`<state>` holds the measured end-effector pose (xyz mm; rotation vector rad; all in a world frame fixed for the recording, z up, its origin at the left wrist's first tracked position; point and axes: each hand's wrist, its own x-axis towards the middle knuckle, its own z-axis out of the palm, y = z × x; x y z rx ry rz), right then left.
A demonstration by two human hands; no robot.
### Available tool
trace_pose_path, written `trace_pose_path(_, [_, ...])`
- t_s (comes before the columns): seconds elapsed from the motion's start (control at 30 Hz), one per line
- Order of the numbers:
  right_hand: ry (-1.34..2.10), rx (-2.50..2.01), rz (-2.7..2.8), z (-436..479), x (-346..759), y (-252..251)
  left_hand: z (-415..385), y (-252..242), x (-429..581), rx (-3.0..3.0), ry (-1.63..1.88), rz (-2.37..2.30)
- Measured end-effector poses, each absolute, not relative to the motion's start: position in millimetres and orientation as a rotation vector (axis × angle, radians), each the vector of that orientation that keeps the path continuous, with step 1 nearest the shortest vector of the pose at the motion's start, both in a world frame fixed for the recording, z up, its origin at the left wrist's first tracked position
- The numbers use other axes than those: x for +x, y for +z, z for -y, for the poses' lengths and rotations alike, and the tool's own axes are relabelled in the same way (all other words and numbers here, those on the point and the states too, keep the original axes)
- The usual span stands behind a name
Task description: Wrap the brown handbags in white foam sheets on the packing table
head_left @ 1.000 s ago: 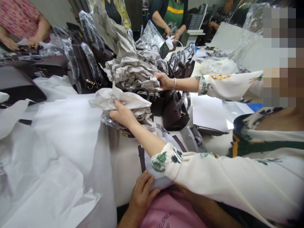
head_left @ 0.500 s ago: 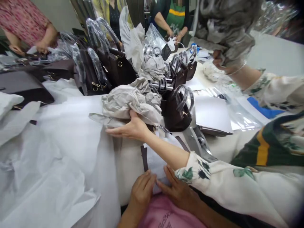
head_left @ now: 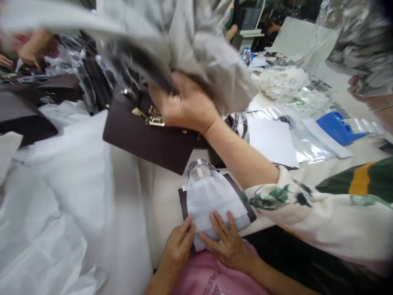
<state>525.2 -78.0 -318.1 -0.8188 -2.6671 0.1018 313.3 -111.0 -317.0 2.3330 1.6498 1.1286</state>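
A small dark brown handbag lies flat in front of me at the table's near edge. A white paper sheet covers its face, and its looped handle wears clear plastic wrap. Along the bag's lower left side rests my left hand, its fingers stretched out on the paper's edge. My right hand is spread open, with fingertips flat on the lower part of the paper. Neither hand grips anything that I can see. A co-worker's hand reaches across above, holding crumpled grey-white paper and a blurred dark strap.
A larger dark handbag with gold clasps lies beyond the small bag. White wrapping sheets cover the left side. To the right are a stack of white sheets, clear plastic and a blue tool. The co-worker's sleeve crosses close by.
The co-worker's hand has lifted the crumpled paper up and away, baring the large handbag. My right hand has spread on the paper; my left hand has barely moved. The view has shifted right.
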Motion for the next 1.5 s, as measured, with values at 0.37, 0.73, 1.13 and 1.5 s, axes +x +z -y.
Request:
trace_pose_path(0.37, [-0.017, -0.793, 2.587, 66, 517, -314, 97, -302, 308, 2.392, 0.992, -1.427])
trace_pose_path(0.73, [0.043, -0.876, 2.543, 67, 511, -311, 98, -303, 317, 2.254, 1.083, -1.633])
trace_pose_path(1.13, [0.083, -0.848, 2.623, 63, 512, -303, 100, -301, 312, 2.436, 0.963, -1.622])
trace_pose_path(1.5, [0.045, -0.848, 2.588, 62, 512, -306, 105, -302, 317, 2.580, 1.085, -1.610])
